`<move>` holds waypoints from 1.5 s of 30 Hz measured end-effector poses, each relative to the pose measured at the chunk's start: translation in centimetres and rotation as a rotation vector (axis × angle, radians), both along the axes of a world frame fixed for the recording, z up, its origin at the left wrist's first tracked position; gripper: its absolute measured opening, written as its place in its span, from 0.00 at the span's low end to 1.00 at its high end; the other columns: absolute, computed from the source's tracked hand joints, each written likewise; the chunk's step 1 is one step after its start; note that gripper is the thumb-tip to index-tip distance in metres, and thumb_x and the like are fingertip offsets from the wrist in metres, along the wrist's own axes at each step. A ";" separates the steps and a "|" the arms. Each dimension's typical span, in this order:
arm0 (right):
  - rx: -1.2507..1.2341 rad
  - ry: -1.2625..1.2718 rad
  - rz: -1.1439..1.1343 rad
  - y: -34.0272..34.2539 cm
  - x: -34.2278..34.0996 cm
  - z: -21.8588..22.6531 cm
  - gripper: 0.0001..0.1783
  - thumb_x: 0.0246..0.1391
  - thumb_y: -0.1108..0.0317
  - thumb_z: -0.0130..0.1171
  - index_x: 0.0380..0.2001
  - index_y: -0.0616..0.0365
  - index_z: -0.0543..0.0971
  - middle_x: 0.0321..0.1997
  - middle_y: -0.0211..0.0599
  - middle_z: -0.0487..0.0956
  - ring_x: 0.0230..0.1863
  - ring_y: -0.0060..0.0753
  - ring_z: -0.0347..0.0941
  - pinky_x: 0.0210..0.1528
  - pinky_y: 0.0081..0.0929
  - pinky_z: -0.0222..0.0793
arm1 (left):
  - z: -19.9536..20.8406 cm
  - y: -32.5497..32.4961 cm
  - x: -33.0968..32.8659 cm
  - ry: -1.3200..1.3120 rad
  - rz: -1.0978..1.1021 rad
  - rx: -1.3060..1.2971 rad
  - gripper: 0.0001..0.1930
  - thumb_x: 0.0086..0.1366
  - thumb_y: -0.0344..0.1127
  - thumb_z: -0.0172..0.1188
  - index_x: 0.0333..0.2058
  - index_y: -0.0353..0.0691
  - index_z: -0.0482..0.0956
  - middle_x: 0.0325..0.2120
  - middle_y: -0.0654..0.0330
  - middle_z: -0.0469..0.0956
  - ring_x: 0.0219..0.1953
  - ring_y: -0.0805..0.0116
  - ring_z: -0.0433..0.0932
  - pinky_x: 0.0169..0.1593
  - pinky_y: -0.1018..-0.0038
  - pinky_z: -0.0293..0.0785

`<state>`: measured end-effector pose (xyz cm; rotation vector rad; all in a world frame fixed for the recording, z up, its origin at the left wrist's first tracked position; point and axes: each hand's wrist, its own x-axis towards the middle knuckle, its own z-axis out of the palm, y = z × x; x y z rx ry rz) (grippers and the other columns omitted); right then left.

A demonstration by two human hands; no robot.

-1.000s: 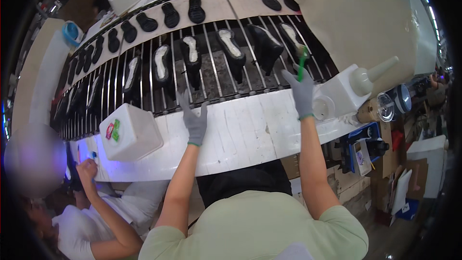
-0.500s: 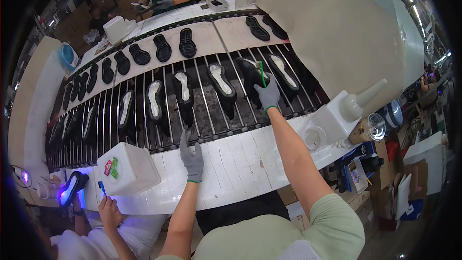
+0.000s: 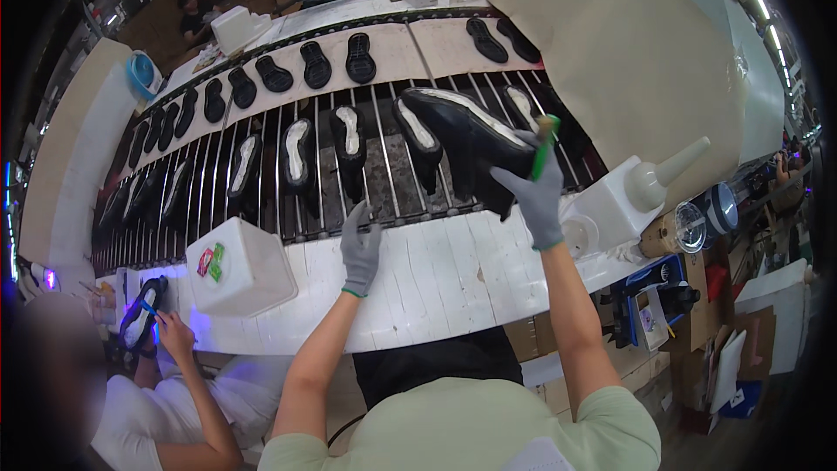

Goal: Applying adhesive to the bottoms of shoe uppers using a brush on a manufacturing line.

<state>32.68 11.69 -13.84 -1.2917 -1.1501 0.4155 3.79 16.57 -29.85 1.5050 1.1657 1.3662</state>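
Right of centre in the frame, the right hand grips a black shoe and a green brush together over the rod conveyor, so the shoe could slip and fall, while the left hand rests loosely spread on the white surface.

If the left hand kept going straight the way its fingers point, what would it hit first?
Probably the metal rods of the conveyor just beyond the left hand, then the black shoe sole lying on them; depth is hard to judge.
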 end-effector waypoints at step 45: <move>-0.836 -0.156 -0.298 -19.6 12.8 -8.3 0.13 0.53 0.61 0.61 0.33 0.60 0.83 0.24 0.37 0.81 0.20 0.29 0.72 0.23 0.27 0.65 | 2.5 -15.3 -1.3 0.327 -0.194 -0.138 0.27 0.60 0.34 0.66 0.58 0.40 0.71 0.55 0.57 0.73 0.55 0.63 0.72 0.61 0.67 0.65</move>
